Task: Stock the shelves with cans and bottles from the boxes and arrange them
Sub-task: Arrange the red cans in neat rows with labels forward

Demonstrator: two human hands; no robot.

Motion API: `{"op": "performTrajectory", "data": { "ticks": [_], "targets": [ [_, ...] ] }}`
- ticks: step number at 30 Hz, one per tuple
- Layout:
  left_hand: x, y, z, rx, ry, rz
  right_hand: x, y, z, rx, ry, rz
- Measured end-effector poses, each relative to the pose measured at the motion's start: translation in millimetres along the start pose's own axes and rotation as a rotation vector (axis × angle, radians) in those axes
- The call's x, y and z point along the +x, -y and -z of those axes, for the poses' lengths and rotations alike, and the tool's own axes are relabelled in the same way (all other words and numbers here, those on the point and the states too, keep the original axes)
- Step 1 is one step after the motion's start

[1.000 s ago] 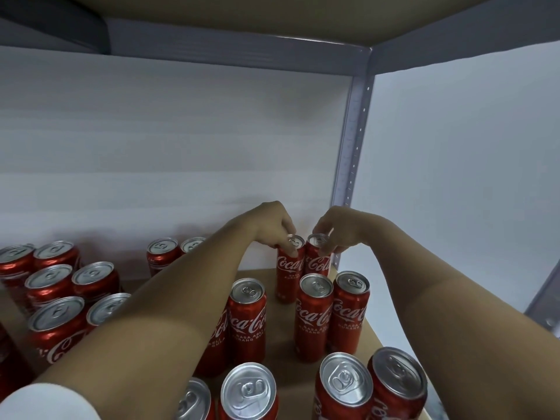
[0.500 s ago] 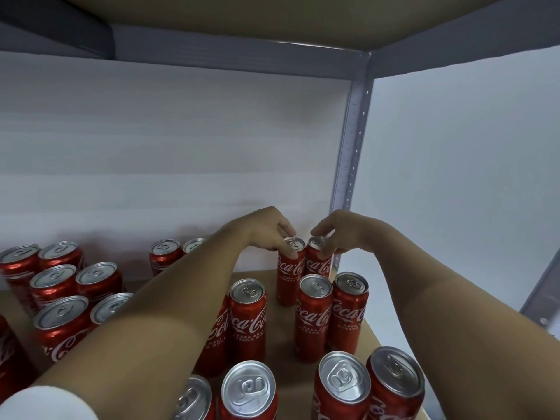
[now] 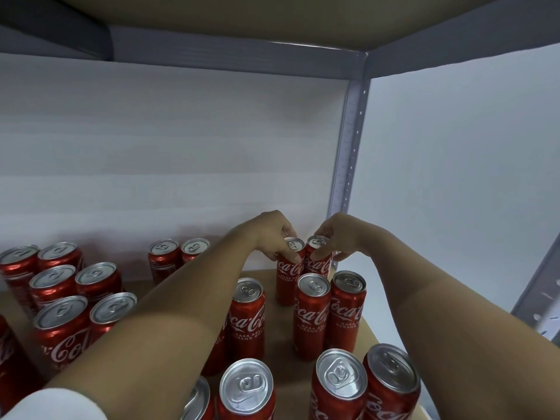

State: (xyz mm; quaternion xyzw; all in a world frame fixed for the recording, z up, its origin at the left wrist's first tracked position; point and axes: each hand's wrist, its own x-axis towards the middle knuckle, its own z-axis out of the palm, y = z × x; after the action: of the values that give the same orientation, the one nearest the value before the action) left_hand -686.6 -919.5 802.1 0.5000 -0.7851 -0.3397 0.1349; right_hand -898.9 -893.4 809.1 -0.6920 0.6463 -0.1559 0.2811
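Reaching deep into a grey metal shelving bay with a brown board shelf (image 3: 360,338), a person stretches both bare arms toward its back right corner, beside a perforated grey upright post (image 3: 348,153). A white back panel closes the bay behind.

Many slim red aluminium cola cans with silver tops stand upright on the shelf: a cluster at the left (image 3: 60,301), a pair at the back centre (image 3: 178,256), and rows down the right toward the camera.

The two rearmost cans of the right rows stand touching each other, long axes vertical. The left hand (image 3: 269,234) comes from above, its fingers (image 3: 291,254) curled over and pinching the rim of the left back can (image 3: 289,271). The right hand (image 3: 339,236) does likewise, its fingers (image 3: 321,253) pinching the top of the right back can (image 3: 318,262), which stands close to the post. Each hand lies directly over its own can, equally near.

Both cans bear white script lettering facing forward; the next step likely calls for small nudges or turns to square them with the row in front.
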Motion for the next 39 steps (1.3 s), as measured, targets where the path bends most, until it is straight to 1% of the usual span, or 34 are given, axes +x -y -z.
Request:
{"op": "performTrajectory", "data": {
  "ticks": [8,19,32,39],
  "targets": [
    [-3.5,-0.4,-3.6,-0.022,-0.023,-0.021,0.5,2.3,2.2,-0.058,0.027,0.01],
    [2.7,-7.3,-13.1,-0.017,-0.037,-0.033,-2.5,-2.5,4.5,-0.1,-0.021,-0.002],
    [4.9,-9.5,-16.5,-0.03,-0.036,-0.039,-4.9,-2.9,5.1,-0.121,-0.037,-0.038],
    [1.5,-11.6,-16.6,-0.032,-0.04,-0.044,-8.1,-2.4,3.3,-0.154,-0.057,-0.028]
  ]
}}
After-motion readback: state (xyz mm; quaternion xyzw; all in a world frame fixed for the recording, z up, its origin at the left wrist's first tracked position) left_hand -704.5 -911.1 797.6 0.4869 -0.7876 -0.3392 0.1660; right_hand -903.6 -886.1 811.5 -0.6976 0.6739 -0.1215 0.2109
